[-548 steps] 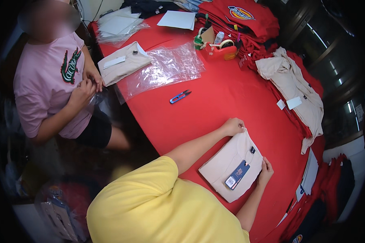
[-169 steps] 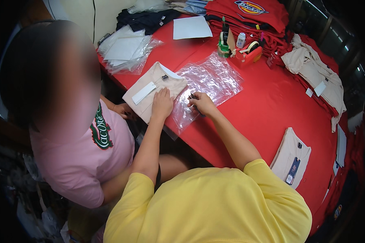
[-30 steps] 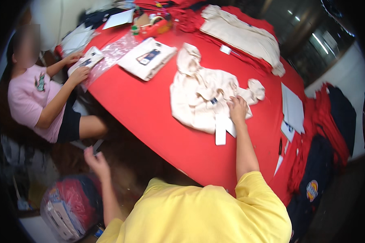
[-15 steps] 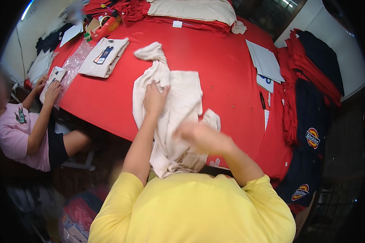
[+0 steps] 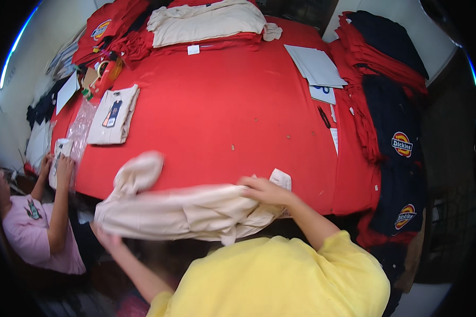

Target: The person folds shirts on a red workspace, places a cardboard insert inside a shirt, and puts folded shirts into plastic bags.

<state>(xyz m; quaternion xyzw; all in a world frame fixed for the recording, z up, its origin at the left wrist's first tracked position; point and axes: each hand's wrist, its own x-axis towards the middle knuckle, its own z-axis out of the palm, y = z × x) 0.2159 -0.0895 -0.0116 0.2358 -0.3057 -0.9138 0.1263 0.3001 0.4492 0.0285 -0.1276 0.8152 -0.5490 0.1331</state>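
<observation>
A cream long-sleeved shirt (image 5: 195, 207) is stretched sideways between my hands at the table's near edge, its lower side hanging over that edge. My right hand (image 5: 262, 190) is closed on the upper right part of the shirt, fingers wrapped over the cloth. My left hand (image 5: 107, 239), smeared by motion, grips the shirt's far left end from below. One sleeve flops up and away on the left, blurred. A smaller bit of the cloth sticks up beyond my right hand.
The red-covered table (image 5: 211, 111) bears a folded cream garment with a dark tag (image 5: 113, 115), a cream stack (image 5: 206, 24), grey-white sheets (image 5: 312, 66) and a tape dispenser (image 5: 107, 74). Red and navy garments (image 5: 394, 111) pile at right. At left, another person (image 5: 39, 227) handles a small folded garment.
The shirt has been lifted and turned from lying lengthwise to stretching crosswise, nearer to me. My left hand has swung left and down with one end; my right hand now grips the cloth.
</observation>
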